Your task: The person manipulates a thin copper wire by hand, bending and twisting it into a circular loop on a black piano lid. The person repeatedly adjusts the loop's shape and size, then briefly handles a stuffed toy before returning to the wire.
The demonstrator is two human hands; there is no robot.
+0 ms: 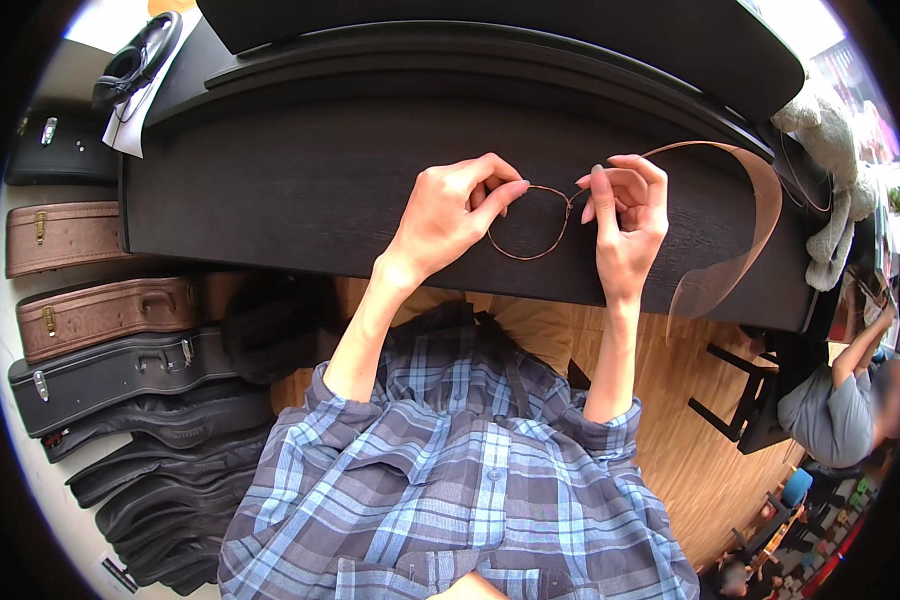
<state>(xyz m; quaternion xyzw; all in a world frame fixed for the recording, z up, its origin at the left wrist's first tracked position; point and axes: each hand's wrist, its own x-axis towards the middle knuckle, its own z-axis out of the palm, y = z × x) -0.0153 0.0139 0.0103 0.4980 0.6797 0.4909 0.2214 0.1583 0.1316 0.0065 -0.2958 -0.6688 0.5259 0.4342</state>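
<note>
Thin wire-rimmed glasses (528, 257) are held over the dark wooden surface (230, 200). My left hand (450, 210) pinches the left side of the frame between thumb and curled fingers. My right hand (625, 220) has its fingers curled around the other side, hiding much of it. A translucent brownish curved band (758, 215) lies to the right of my right hand, its thin end reaching behind those fingers.
Black headphones (130, 75) and white paper sit back left. Several instrument cases (100, 315) are stacked at left. A grey plush toy (830, 200) is at the right end. A person (820, 410) sits right, beside a black stand (730, 400); others are farther back.
</note>
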